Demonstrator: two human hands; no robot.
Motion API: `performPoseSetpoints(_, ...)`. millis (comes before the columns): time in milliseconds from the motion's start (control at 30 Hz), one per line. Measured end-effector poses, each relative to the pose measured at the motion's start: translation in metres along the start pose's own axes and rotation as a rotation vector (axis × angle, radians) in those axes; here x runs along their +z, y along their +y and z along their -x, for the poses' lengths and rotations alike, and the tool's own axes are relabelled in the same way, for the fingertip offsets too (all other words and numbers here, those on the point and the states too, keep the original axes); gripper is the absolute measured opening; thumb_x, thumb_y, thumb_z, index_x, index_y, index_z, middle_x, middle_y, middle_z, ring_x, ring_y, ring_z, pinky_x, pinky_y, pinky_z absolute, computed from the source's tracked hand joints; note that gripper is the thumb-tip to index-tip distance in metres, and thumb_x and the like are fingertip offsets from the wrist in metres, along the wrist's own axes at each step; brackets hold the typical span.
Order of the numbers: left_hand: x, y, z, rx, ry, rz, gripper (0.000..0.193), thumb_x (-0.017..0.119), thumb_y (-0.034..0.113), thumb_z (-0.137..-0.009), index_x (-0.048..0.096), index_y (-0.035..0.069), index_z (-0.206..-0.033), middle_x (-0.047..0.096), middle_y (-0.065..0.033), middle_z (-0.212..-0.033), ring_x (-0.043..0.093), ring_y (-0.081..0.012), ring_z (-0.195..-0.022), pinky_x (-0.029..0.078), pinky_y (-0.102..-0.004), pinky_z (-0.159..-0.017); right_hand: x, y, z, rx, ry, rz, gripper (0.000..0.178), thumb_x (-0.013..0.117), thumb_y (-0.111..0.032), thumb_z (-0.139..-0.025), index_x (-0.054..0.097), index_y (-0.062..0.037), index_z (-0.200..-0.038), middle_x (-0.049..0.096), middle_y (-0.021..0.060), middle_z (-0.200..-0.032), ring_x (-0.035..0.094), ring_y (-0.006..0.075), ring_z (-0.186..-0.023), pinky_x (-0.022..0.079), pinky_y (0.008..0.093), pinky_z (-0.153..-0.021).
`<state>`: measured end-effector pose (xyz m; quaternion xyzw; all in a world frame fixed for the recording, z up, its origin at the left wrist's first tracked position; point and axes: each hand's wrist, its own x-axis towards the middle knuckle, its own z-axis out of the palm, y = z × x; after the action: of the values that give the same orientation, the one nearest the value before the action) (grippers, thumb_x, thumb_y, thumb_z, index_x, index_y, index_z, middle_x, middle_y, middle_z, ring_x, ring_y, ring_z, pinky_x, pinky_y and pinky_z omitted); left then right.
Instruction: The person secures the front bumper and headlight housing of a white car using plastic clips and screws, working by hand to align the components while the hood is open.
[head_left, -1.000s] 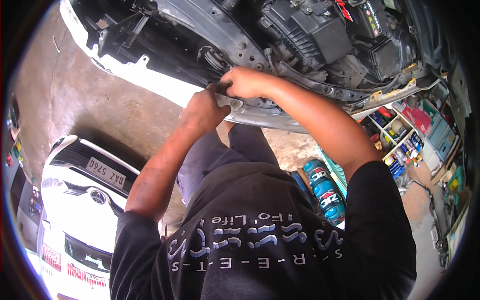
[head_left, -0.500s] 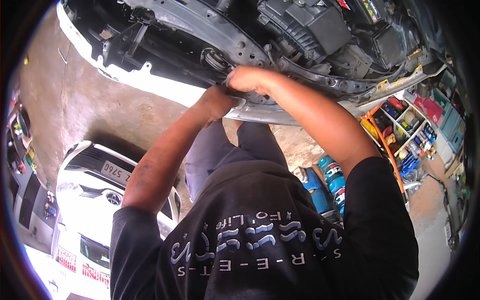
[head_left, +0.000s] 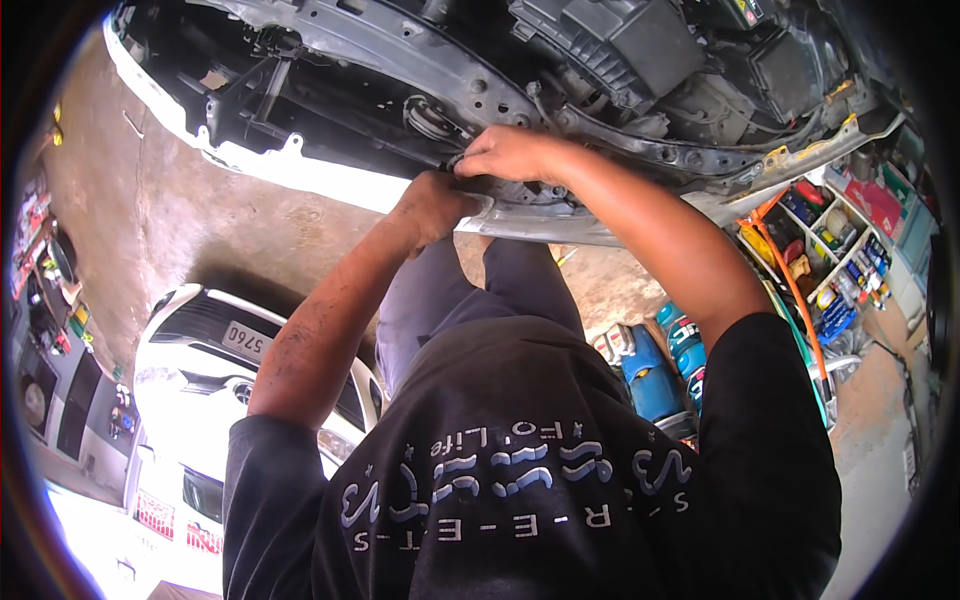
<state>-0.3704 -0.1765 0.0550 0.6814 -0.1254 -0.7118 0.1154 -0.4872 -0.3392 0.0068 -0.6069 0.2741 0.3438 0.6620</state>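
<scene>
Well beyond the right hand (head_left: 512, 155), a divided rack (head_left: 810, 237) holds colourful items (head_left: 862, 272).

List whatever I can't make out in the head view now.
All in the head view:
- Anything between the fingertips of the left hand and right hand: covered by the hands.
- The far end of the black engine-bay box: cut off by the top edge.
- Part of the white car: behind the left forearm.

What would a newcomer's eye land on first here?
The left hand and right hand are close together at an exposed car front, upper centre, beside its white bumper. A glaring white vehicle fills the lower left. At right, an orange bar slants beside colourful supplies.
</scene>
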Motion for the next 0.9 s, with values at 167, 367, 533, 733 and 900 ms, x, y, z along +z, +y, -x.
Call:
performPoseSetpoints(167, 0.001, 0.002, 0.004, 0.102, 0.059, -0.084, 0.044, 0.079, 0.025, -0.093, 0.074, -0.006, -0.125, 0.079, -0.0202, -0.099, 0.074, -0.0249, -0.091, 0.056, -0.0391, -0.083, 0.003, 0.023, -0.009, -0.054, -0.059, -0.124, 0.043, 0.077, -0.041, -0.097, 0.083, -0.0069, -0.123, 0.081, 0.0134, -0.12, 0.072, 0.0225, -0.112, 0.052, 0.0364, -0.103)
performPoseSetpoints(367, 0.018, -0.011, 0.01, 0.346, 0.34, -0.376, 0.047, 0.083, 0.033, -0.089, 0.074, -0.007, -0.11, 0.077, -0.0278, -0.093, 0.077, -0.0435, -0.094, 0.059, -0.0476, -0.08, -0.005, 0.009, -0.017, -0.202, -0.206, 0.13, 0.039, 0.073, -0.037, -0.1, 0.082, -0.0046, -0.118, 0.082, 0.0107, -0.111, 0.071, 0.0191, -0.102, 0.053, 0.0363, -0.094)
performPoseSetpoints(533, 0.021, -0.02, 0.011, 0.414, 0.437, -0.389, 0.048, 0.086, 0.036, -0.086, 0.07, -0.006, -0.104, 0.075, -0.0224, -0.082, 0.076, -0.041, -0.078, 0.059, -0.0475, -0.071, -0.009, -0.011, -0.019, -0.177, -0.256, 0.25, 0.041, 0.072, -0.04, -0.101, 0.083, -0.0025, -0.116, 0.083, 0.0114, -0.105, 0.072, 0.02, -0.096, 0.054, 0.0366, -0.09)
performPoseSetpoints(733, 0.025, -0.029, 0.016, 0.439, 0.466, -0.404, 0.044, 0.088, 0.031, -0.085, 0.068, -0.003, -0.105, 0.073, -0.0198, -0.077, 0.075, -0.0375, -0.071, 0.058, -0.0444, -0.065, -0.005, 0.002, -0.028, -0.225, -0.199, 0.304, 0.038, 0.071, -0.037, -0.098, 0.083, -0.0031, -0.111, 0.082, 0.0129, -0.098, 0.073, 0.0235, -0.09, 0.055, 0.0385, -0.086)
performPoseSetpoints(900, 0.025, -0.031, 0.016, 0.456, 0.446, -0.383, 0.042, 0.087, 0.029, -0.086, 0.067, -0.001, -0.107, 0.073, -0.0183, -0.077, 0.074, -0.0366, -0.069, 0.057, -0.0441, -0.063, -0.002, 0.005, -0.02, -0.251, -0.164, 0.29, 0.034, 0.072, -0.034, -0.096, 0.082, -0.0032, -0.103, 0.078, 0.0147, -0.086, 0.072, 0.0244, -0.081, 0.055, 0.0413, -0.079)
